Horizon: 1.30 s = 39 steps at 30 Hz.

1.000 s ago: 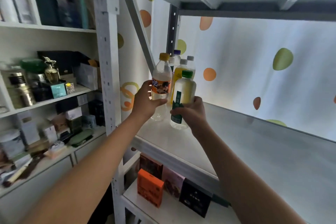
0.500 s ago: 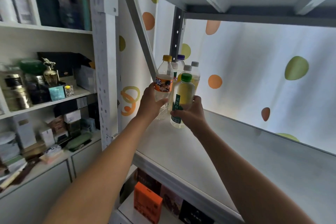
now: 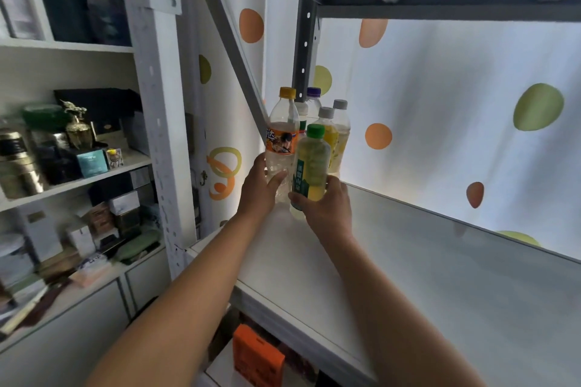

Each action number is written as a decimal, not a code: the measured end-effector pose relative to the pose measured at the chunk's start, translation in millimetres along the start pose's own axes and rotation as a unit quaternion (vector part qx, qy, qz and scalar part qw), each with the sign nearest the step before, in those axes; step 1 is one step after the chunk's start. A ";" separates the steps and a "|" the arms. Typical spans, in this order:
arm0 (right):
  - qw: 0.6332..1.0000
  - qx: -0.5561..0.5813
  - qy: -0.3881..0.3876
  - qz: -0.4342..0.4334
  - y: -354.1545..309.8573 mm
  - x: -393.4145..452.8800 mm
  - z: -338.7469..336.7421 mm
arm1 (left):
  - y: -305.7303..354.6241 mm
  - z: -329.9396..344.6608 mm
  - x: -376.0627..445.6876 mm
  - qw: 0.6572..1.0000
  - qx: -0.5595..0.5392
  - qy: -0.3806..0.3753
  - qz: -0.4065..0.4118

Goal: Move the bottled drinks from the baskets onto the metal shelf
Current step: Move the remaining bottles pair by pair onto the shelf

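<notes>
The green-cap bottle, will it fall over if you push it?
Probably, if nudged high: the green-cap bottle is tall and narrow. It looks nearly full of yellowish drink, so likely heavy for its size. The right hand grips it low, steadying it on the metal shelf.

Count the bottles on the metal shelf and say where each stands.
6, perhaps more hidden: orange-label bottle in left hand; green-capped bottle in right hand; behind: purple-capped, white-capped, two grey-capped.
</notes>
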State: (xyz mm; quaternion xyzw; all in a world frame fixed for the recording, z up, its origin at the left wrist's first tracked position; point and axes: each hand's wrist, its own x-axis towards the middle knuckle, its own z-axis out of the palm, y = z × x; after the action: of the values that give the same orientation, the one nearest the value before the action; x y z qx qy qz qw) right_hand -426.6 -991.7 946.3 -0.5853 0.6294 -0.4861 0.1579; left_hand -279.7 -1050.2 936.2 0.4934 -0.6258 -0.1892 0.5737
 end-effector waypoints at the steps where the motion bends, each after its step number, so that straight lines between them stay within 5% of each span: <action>1: 1.000 -0.024 -0.009 -0.003 2.7 -0.9 -1.0 | -3.0 0.1 0.4 1.000 -0.002 -0.009 -0.018; 28: 0.999 0.016 -0.021 0.043 6.7 -4.9 5.0 | 1.2 -5.7 -10.8 0.991 0.120 -0.014 -0.062; 33: 0.990 -0.135 -0.020 0.047 0.3 -12.4 -2.7 | 16.5 -28.0 -47.2 0.946 0.287 -0.114 -0.092; 39: 0.953 -0.268 -0.143 0.019 -23.2 -62.1 -15.8 | 44.9 -93.1 -108.9 0.864 0.418 -0.280 -0.039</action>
State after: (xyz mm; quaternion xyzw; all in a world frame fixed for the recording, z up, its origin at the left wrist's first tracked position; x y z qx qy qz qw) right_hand -408.8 -926.0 949.4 -0.6572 0.7186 -0.2075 0.0929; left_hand -229.3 -908.7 939.5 0.6371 -0.7608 -0.0620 0.1070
